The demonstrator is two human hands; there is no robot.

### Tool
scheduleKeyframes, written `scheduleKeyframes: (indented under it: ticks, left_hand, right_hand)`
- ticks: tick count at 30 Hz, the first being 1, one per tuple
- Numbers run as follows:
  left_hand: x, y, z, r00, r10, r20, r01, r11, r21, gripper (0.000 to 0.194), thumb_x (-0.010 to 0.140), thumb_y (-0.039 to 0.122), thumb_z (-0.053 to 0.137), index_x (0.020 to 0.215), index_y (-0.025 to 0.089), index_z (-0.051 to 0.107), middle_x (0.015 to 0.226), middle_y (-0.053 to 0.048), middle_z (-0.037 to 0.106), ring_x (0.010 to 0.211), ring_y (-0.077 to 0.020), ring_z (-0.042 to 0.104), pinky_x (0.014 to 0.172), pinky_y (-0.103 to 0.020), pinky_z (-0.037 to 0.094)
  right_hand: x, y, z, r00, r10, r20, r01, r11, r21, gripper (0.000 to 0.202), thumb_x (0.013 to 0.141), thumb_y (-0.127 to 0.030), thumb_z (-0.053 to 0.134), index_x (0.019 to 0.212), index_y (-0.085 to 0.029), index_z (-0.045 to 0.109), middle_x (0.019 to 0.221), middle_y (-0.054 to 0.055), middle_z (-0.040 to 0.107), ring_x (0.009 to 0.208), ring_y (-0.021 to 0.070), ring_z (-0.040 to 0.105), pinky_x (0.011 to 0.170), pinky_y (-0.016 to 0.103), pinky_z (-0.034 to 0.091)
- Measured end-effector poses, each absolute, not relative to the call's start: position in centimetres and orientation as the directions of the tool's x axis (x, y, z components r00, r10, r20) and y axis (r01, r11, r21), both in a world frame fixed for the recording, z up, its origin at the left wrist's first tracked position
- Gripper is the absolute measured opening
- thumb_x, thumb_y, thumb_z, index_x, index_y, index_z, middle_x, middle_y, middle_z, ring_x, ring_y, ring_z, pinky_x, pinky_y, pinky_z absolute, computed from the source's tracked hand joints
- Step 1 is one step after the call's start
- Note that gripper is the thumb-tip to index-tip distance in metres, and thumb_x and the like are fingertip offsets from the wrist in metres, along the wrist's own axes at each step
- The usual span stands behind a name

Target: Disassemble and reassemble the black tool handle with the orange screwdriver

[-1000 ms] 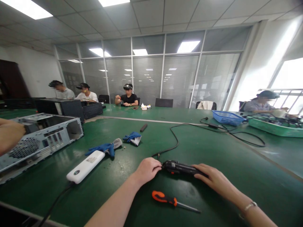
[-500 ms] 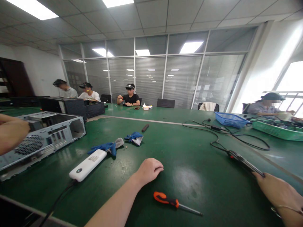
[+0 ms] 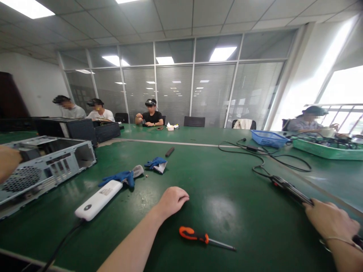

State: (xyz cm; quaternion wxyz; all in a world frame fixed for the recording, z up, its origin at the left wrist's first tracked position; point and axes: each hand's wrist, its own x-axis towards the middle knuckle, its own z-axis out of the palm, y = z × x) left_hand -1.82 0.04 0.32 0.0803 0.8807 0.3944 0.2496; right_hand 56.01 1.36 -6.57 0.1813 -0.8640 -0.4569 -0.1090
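Observation:
My left hand rests on the green table with its fingers curled together and nothing visible in them. Just below and to the right of it lies an orange and black screwdriver, its shaft pointing right. At the right side, my right hand, with a band on the wrist, has its fingers closed around the near end of a long black corded tool; its fingertips are partly hidden. A white oblong device with a black cable is to the left of my left hand.
Blue-grey gloves and a small dark bar lie farther back. An open metal computer case stands left, beside another person's hand. Blue and green baskets and loose cables are at back right. Several people sit around.
The view has shifted slightly, so most things appear a little farther left. Both my hands keep nearly the same pose. The other person's hand at the left edge shows less.

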Motion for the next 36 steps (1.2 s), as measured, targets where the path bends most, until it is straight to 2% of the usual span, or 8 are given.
scheduleKeyframes:
  ticks: [3, 6, 9, 13, 17, 27, 32, 36]
  left_hand:
    - [-1.9, 0.1, 0.2, 0.566, 0.734, 0.376, 0.656, -0.677, 0.333, 0.019, 0.09, 0.022, 0.055, 0.095, 0.019, 0.073, 0.096, -0.003, 0.074, 0.091, -0.0182, 0.066, 0.087, -0.028, 0.048]
    - [-1.8, 0.0, 0.3, 0.568, 0.738, 0.366, 0.659, -0.673, 0.334, 0.019, 0.09, 0.022, 0.054, 0.095, 0.019, 0.073, 0.096, -0.003, 0.074, 0.091, -0.0182, 0.067, 0.087, -0.028, 0.048]
    - [-1.8, 0.0, 0.5, 0.566, 0.74, 0.362, 0.654, -0.671, 0.349, 0.019, 0.09, 0.022, 0.054, 0.095, 0.019, 0.073, 0.096, -0.004, 0.073, 0.091, -0.018, 0.067, 0.087, -0.028, 0.048]
    - [-1.8, 0.0, 0.5, 0.568, 0.738, 0.366, 0.644, -0.675, 0.361, 0.02, 0.09, 0.022, 0.054, 0.094, 0.018, 0.073, 0.096, -0.004, 0.073, 0.09, -0.0177, 0.067, 0.086, -0.027, 0.048]
    - [-1.9, 0.0, 0.5, 0.56, 0.741, 0.37, 0.648, -0.67, 0.362, 0.02, 0.09, 0.022, 0.054, 0.094, 0.018, 0.073, 0.095, -0.004, 0.073, 0.089, -0.0176, 0.067, 0.086, -0.026, 0.048]
    - [-1.9, -0.1, 0.4, 0.556, 0.744, 0.371, 0.654, -0.667, 0.358, 0.021, 0.091, 0.022, 0.053, 0.094, 0.018, 0.073, 0.095, -0.005, 0.073, 0.089, -0.0181, 0.067, 0.085, -0.027, 0.048]
    - [-1.8, -0.1, 0.6, 0.558, 0.742, 0.373, 0.651, -0.669, 0.357, 0.021, 0.091, 0.023, 0.053, 0.094, 0.018, 0.073, 0.096, -0.004, 0.073, 0.089, -0.0182, 0.067, 0.085, -0.027, 0.048]
    - [-1.7, -0.1, 0.8, 0.55, 0.738, 0.391, 0.653, -0.672, 0.349, 0.019, 0.09, 0.022, 0.053, 0.096, 0.018, 0.072, 0.097, -0.005, 0.073, 0.091, -0.0188, 0.066, 0.087, -0.029, 0.048]
  right_hand:
    - [54.5, 0.9, -5.2, 0.603, 0.727, 0.328, 0.796, -0.577, -0.184, 0.04, 0.081, -0.051, 0.036, 0.089, -0.027, 0.067, 0.105, 0.021, 0.059, 0.099, 0.0419, 0.054, 0.064, 0.048, 0.033]
    - [53.4, 0.6, -4.1, 0.593, 0.681, 0.429, 0.79, -0.594, -0.149, 0.048, 0.086, -0.051, 0.026, 0.097, -0.027, 0.066, 0.116, 0.019, 0.058, 0.107, 0.0412, 0.048, 0.071, 0.05, 0.033]
    - [52.8, 0.5, -3.7, 0.555, 0.677, 0.484, 0.816, -0.556, -0.158, 0.058, 0.086, -0.056, 0.023, 0.111, -0.024, 0.064, 0.116, 0.023, 0.058, 0.107, 0.0408, 0.049, 0.07, 0.049, 0.035]
    - [51.6, 1.0, -4.4, 0.473, 0.78, 0.409, 0.881, -0.429, -0.201, 0.069, 0.084, -0.063, 0.025, 0.119, -0.016, 0.063, 0.109, 0.025, 0.062, 0.098, 0.0392, 0.057, 0.064, 0.045, 0.042]
    - [50.1, 2.0, -5.9, 0.408, 0.855, 0.319, 0.912, -0.364, -0.19, 0.063, 0.082, -0.061, 0.034, 0.115, -0.017, 0.067, 0.1, 0.021, 0.067, 0.089, 0.0376, 0.062, 0.066, 0.045, 0.049]
    - [47.3, 1.8, -6.4, 0.343, 0.878, 0.334, 0.938, -0.336, -0.078, 0.05, 0.083, -0.047, 0.037, 0.116, -0.02, 0.065, 0.114, 0.018, 0.063, 0.098, 0.0407, 0.059, 0.068, 0.047, 0.049]
    - [42.7, 2.3, -6.0, 0.168, 0.921, 0.351, 0.986, -0.155, -0.066, 0.05, 0.086, -0.038, 0.037, 0.12, -0.012, 0.061, 0.104, 0.02, 0.064, 0.092, 0.0334, 0.061, 0.077, 0.044, 0.049]
    - [37.8, 2.9, -6.0, 0.011, 0.922, 0.388, 0.993, 0.034, -0.11, 0.048, 0.087, -0.037, 0.04, 0.124, -0.012, 0.059, 0.108, 0.016, 0.063, 0.095, 0.029, 0.06, 0.088, 0.041, 0.046]
